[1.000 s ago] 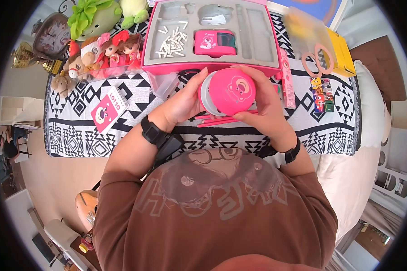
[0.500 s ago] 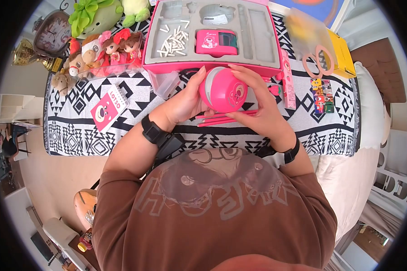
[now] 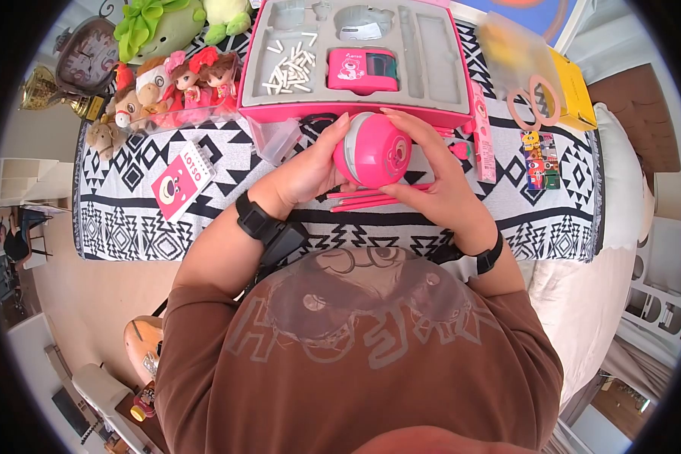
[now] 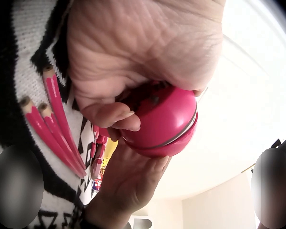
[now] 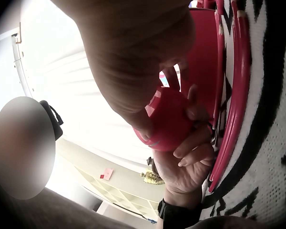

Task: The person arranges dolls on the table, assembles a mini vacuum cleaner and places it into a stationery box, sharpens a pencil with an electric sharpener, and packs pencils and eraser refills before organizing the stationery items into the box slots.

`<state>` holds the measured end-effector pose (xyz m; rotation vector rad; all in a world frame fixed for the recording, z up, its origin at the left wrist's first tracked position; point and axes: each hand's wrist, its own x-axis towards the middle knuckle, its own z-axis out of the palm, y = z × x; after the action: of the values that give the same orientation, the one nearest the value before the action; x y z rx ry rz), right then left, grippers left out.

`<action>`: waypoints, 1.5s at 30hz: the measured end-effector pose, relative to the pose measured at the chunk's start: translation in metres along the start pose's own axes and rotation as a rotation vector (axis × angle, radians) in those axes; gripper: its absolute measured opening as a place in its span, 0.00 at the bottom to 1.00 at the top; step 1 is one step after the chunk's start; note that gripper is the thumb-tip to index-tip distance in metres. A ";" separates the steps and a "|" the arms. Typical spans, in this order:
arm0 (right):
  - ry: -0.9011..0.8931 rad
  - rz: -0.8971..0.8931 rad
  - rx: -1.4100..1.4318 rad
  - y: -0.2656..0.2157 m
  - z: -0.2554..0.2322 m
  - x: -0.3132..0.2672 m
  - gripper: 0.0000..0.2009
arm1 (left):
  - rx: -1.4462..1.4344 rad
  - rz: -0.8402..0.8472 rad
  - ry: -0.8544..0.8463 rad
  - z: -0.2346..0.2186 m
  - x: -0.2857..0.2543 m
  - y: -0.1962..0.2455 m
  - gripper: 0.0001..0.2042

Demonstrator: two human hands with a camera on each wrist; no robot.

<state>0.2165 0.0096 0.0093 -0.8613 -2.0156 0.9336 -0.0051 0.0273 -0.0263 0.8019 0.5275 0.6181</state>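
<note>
Both hands hold a round pink object [image 3: 378,151] with a pale band and a bear picture, above the cloth in front of the pink box. My left hand [image 3: 315,168] grips its left side; in the left wrist view that hand's fingers [image 4: 115,117] curl round its dark underside. My right hand [image 3: 443,178] pinches the right side between thumb and fingers, and in the right wrist view the thumb [image 5: 142,125] presses on the pink shell [image 5: 169,119]. Pink pencils [image 3: 363,201] lie on the cloth just below the object.
The pink box [image 3: 280,114] behind holds a pink sharpener-like device [image 3: 349,69] and small white sticks [image 3: 289,72]. A clear container [image 3: 274,141] and a Lotso notepad [image 3: 178,184] lie left; a sticker sheet [image 3: 539,160] and yellow box [image 3: 575,91] right. Dolls [image 3: 189,89] stand back left.
The round object has turned between the hands, its bear picture swinging from upward to rightward and the pale band narrowing. Both hands have kept hold of it, with the right fingers shifting slightly.
</note>
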 end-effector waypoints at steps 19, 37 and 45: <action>0.042 0.092 -0.169 0.004 0.004 0.000 0.43 | -0.083 0.097 -0.039 0.001 0.002 -0.002 0.31; -0.081 0.426 0.078 -0.001 0.003 0.002 0.43 | -0.086 0.068 0.194 0.016 0.003 0.008 0.36; 0.110 0.209 0.124 0.005 0.011 -0.005 0.41 | -0.095 0.090 0.137 0.012 0.004 0.003 0.36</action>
<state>0.2112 0.0052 -0.0015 -1.0451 -1.7795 1.0902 0.0045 0.0258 -0.0177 0.6999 0.5844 0.7795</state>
